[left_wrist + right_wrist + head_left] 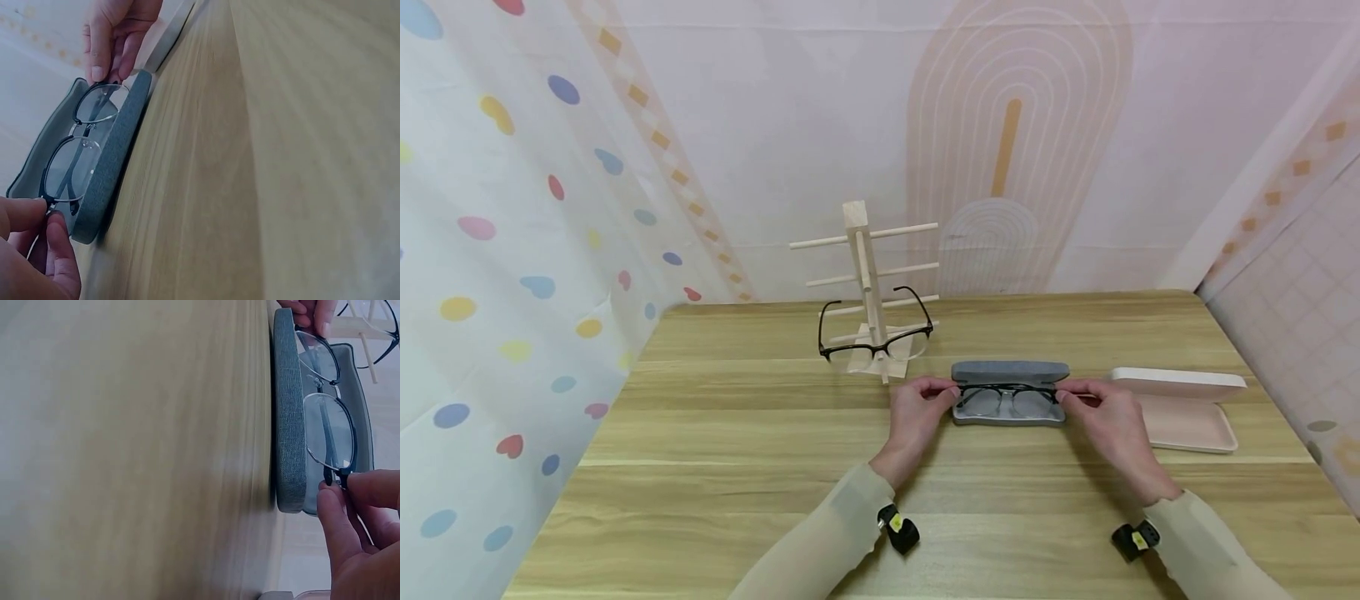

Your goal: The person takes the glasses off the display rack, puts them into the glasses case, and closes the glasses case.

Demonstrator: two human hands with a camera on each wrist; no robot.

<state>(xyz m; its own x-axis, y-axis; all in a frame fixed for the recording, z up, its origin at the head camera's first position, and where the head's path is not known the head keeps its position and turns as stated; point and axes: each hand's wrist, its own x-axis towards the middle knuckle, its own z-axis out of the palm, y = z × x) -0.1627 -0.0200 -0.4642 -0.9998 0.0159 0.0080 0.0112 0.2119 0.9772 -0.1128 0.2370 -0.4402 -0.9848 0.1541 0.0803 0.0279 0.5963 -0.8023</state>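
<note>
A pair of eyeglasses (1000, 400) with dark upper rims sits at the mouth of an open grey glasses case (1009, 421), temples folded behind the lenses. My left hand (917, 421) pinches the left end of the frame between thumb and fingers. At the other end, my right hand (1108, 421) pinches the right hinge corner. The left wrist view shows the eyeglasses (72, 169) between the case's raised lid and its lower shell (115, 162). In the right wrist view the fingertips (334, 503) grip the frame's near corner beside the case (290, 419).
Behind and left stands a wooden glasses rack (868, 275) with several pegs, bearing black-framed glasses (877, 347) low down. Right of my right hand lies an open pale pink case (1187, 425). A patterned curtain (820, 125) hangs along the back of the wooden table (737, 483).
</note>
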